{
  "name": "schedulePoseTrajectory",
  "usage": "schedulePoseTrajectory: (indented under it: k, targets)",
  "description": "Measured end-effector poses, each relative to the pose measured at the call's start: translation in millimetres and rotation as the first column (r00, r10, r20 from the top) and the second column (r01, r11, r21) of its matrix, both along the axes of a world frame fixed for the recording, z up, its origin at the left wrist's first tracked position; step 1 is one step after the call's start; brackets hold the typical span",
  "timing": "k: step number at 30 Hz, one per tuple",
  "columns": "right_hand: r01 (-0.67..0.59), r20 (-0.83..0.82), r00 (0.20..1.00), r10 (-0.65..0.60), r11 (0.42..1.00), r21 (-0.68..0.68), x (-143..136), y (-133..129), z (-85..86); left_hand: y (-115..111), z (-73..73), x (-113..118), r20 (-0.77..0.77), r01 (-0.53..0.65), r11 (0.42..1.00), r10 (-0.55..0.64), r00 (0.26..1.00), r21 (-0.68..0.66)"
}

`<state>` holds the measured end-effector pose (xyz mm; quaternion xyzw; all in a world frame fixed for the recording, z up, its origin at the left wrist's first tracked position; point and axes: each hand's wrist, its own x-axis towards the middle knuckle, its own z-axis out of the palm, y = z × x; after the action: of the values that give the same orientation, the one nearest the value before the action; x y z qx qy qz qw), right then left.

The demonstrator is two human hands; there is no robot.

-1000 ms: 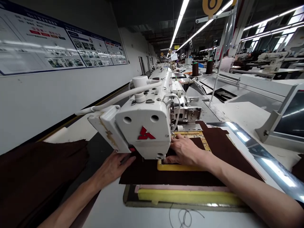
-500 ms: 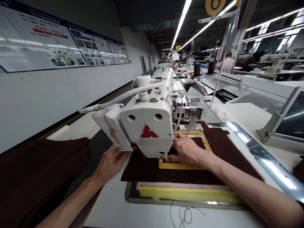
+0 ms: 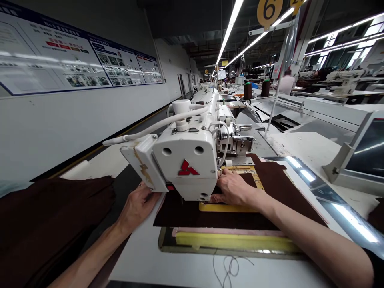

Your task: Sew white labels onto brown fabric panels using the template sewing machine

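Observation:
A white sewing machine head (image 3: 186, 160) with a red three-part emblem stands before me, hiding its needle area. Under it lies a dark brown fabric piece (image 3: 288, 192) with a yellow-edged frame template (image 3: 228, 208) on top. My right hand (image 3: 234, 187) presses on the template and fabric right of the machine head, fingers stretched and thumb apart; its fingertips are partly hidden. On the other side, my left hand (image 3: 138, 206) rests at the fabric's left edge, thumb pointing toward the machine. Its fingers reach partly out of sight behind the machine's side box (image 3: 142, 164).
More brown fabric (image 3: 54, 216) is heaped at the left. A yellow strip (image 3: 228, 240) lies along the table's front, with a loose thread (image 3: 231, 266) below it. To the right stands a screen (image 3: 366, 144). Brown thread cones (image 3: 247, 91) stand farther back.
The camera view has shifted slightly. Both hands stay at nearly the same places on the fabric, and the template and fabric show no clear movement relative to the machine.

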<state>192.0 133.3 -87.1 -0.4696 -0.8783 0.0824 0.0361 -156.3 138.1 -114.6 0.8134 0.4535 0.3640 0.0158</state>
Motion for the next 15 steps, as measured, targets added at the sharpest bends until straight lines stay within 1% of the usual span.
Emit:
schedulePoseTrajectory:
  k: [4, 8, 15]
  targets:
    - [0.004, 0.004, 1.0, -0.004, 1.0, 0.0, -3.5, -0.3, -0.2, 0.7, -1.7, -1.1, -0.001, -0.001, 1.0, 0.001, 1.0, 0.003]
    - [0.0, -0.011, 1.0, 0.0, 1.0, 0.0, -1.1, -4.4, 0.3, 1.5, -3.5, -2.6, -0.008, 0.002, 1.0, -0.002, 1.0, 0.001]
    - [-0.002, -0.021, 1.0, 0.002, 1.0, -0.008, -2.0, -3.5, 3.1, -0.6, -1.4, -0.6, -0.014, -0.01, 1.0, 0.01, 1.0, -0.011]
